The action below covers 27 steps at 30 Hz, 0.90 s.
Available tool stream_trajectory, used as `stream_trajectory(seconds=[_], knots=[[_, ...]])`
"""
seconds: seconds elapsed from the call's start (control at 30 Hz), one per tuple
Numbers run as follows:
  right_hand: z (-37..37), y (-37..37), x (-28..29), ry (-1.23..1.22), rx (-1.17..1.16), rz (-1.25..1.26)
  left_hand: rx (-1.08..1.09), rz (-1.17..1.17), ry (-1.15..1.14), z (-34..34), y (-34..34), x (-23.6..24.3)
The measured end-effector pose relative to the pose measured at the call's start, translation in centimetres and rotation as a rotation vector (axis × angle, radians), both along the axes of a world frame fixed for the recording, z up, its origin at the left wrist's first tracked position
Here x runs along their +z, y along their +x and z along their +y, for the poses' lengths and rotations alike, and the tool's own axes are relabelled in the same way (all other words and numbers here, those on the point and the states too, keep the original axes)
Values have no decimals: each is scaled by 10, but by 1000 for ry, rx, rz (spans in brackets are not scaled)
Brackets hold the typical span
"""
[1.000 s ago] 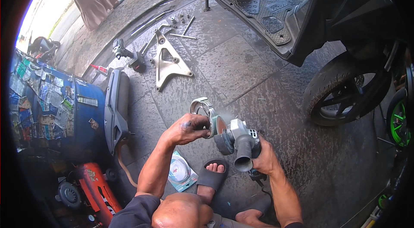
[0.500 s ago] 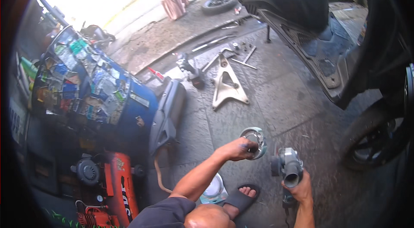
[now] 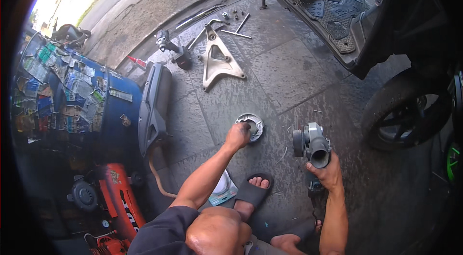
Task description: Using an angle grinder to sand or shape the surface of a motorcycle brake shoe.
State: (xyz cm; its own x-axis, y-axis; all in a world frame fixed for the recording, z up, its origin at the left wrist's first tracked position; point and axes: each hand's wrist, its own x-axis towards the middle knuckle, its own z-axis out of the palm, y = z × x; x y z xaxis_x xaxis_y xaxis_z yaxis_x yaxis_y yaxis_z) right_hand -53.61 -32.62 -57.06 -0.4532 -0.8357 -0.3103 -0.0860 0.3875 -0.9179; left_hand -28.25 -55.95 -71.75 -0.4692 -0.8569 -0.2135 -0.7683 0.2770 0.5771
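My left hand (image 3: 238, 136) reaches forward with its fingers closed on a ring-shaped pair of brake shoes (image 3: 260, 127), held low over the paving or resting on it; I cannot tell which. Part of the ring is hidden behind my fingers. On the right, my right hand (image 3: 329, 173) grips a grey and black corded power tool (image 3: 316, 135). A wide round tube on the tool points toward me, and a dark round part sits on its left side. The brake shoes and the tool are apart.
A pale metal bracket (image 3: 220, 64), a cordless power tool (image 3: 174, 51) and a T-handle wrench (image 3: 240, 29) lie farther off. To the left stand a blue drum (image 3: 126, 111), an exhaust muffler (image 3: 156, 103) and an orange compressor (image 3: 120, 196). A scooter's wheel (image 3: 402, 115) is at right.
My view has shifted, so the floor things appear farther left and higher. Both hands keep their holds. The brake shoes have turned to show more of their ring face, and sit farther from the tool.
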Motion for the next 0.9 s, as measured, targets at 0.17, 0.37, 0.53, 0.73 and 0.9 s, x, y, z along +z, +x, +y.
stream_trajectory(seconds=[0.17, 0.37, 0.53, 0.73, 0.9], knots=[[-2, 8, 6, 14, -2, 7, 469, 246, 548, -11, -18, -32], [6, 10, -5, 36, 28, 26, 737, 483, 1032, -13, -33, -23], [3, 18, -1, 62, 67, -37, 582, 805, 1158, -7, -19, 33], [0, 37, -7, -4, 58, -88, 335, 1174, 1191, -14, -13, 71], [-4, 45, -5, -39, 97, 47, 329, 1248, 1132, -16, -26, 103]])
